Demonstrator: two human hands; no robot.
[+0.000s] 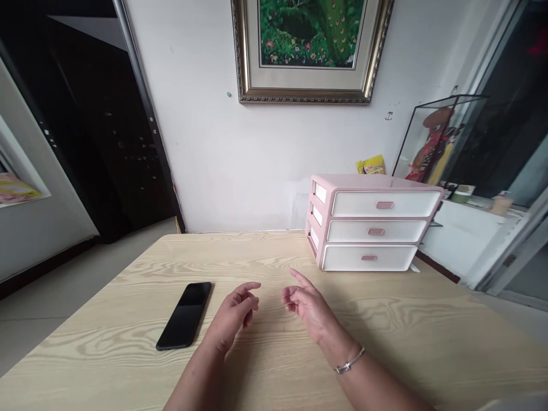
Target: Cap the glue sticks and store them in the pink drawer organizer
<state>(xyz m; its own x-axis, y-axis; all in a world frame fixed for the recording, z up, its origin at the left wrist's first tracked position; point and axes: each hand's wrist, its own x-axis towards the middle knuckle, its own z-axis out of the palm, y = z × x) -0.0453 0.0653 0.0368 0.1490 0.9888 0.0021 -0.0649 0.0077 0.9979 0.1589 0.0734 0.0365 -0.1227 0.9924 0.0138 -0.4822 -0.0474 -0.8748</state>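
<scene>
Left hand (233,315) and right hand (306,308) curl half-open, holding nothing.

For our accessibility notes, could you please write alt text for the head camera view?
Two empty hands are held over a light wood table, the left hand beside a black phone and the right hand nearer a pink-and-white drawer unit. A framed picture hangs on the wall behind.

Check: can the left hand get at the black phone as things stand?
Likely yes. The left hand is empty and right beside the black smartphone, which lies screen up on the wooden table; nothing appears to stand between them.
</scene>
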